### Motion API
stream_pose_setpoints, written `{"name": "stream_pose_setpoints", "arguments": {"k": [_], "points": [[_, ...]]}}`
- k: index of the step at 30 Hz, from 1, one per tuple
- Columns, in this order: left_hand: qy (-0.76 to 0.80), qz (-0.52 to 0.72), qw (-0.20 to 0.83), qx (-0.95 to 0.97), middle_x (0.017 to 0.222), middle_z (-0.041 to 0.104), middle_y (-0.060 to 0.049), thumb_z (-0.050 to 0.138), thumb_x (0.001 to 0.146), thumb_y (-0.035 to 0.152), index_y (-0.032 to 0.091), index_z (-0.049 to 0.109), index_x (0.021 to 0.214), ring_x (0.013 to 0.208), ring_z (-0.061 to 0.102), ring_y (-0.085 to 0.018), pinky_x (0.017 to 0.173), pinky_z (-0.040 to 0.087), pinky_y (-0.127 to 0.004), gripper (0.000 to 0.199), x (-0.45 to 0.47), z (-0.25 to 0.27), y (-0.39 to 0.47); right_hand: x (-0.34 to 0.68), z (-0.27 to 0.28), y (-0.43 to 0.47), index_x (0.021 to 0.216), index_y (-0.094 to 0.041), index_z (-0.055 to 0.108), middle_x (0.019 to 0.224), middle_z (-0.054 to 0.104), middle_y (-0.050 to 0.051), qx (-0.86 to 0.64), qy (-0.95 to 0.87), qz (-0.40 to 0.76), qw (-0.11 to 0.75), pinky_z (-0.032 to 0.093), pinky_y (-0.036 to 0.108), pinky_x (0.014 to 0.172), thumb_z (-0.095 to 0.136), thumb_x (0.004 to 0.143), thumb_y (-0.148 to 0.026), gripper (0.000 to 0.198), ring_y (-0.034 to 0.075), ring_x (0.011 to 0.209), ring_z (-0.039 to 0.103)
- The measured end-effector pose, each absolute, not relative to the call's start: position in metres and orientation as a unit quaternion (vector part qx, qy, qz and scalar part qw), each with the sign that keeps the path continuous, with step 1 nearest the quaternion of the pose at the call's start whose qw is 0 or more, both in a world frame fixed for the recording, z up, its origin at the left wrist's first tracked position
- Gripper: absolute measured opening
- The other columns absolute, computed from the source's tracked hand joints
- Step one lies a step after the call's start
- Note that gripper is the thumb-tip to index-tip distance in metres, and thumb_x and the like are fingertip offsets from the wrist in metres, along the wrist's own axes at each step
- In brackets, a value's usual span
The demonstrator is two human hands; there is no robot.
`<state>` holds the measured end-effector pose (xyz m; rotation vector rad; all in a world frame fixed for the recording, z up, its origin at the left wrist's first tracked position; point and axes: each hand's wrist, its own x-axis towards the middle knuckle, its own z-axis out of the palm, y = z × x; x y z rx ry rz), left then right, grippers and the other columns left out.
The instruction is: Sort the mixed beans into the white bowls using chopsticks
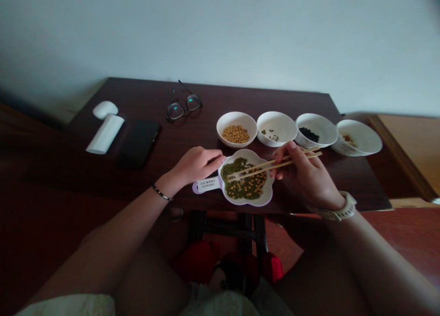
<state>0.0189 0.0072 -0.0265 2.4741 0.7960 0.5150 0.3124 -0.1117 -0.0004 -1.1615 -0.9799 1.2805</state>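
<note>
Where beans (244,180) lie (scalloped dish (266,199)), wooden chopsticks (275,164) dip

Bare arms; thin dark bracelet (161,193) on left wrist, cream watch (338,210) on right.

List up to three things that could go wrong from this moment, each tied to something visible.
1. The flower-shaped dish of mixed beans sits near the table edge; a nudge from the left hand could tip it off.
2. A bean may slip from the chopsticks held by the right hand and roll away.
3. The four small bowls stand close together, so a bean could land in the wrong one.
</note>
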Motion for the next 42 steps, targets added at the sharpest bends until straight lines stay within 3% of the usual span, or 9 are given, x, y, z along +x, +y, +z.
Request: {"name": "stream_pose_setpoints", "arguments": {"k": [32, 42], "points": [[0.291, 0.191, 0.244, 0.905, 0.06, 0.06, 0.0, 0.052, 0.112, 0.039, 0.021, 0.061, 0.074, 0.054, 0.054, -0.014, 0.059, 0.029, -0.032, 0.043, 0.0172, -0.0263, 0.0067, 0.31, 0.0056, -0.1141, 0.083, -0.022, 0.073, 0.081, 0.07, 0.005, -0.505, -0.402, 0.526, 0.554, 0.058, 0.023, 0.053, 0.071, 0.105, -0.061, 0.045, 0.015, 0.064, 0.068], [0.295, 0.189, 0.247, 0.904, 0.059, 0.058, 0.001, 0.053, 0.111, 0.039, 0.021, 0.06, 0.074, 0.054, 0.053, -0.013, 0.06, 0.027, -0.032, 0.042, 0.0177, -0.0275, 0.0072, 0.3066, 0.0027, -0.113, 0.082, -0.021, 0.072, 0.089, 0.066, 0.004, -0.505, -0.406, 0.513, 0.563, 0.059, 0.022, 0.054, 0.072, 0.105, -0.06, 0.045, 0.012, 0.066, 0.068]]}}
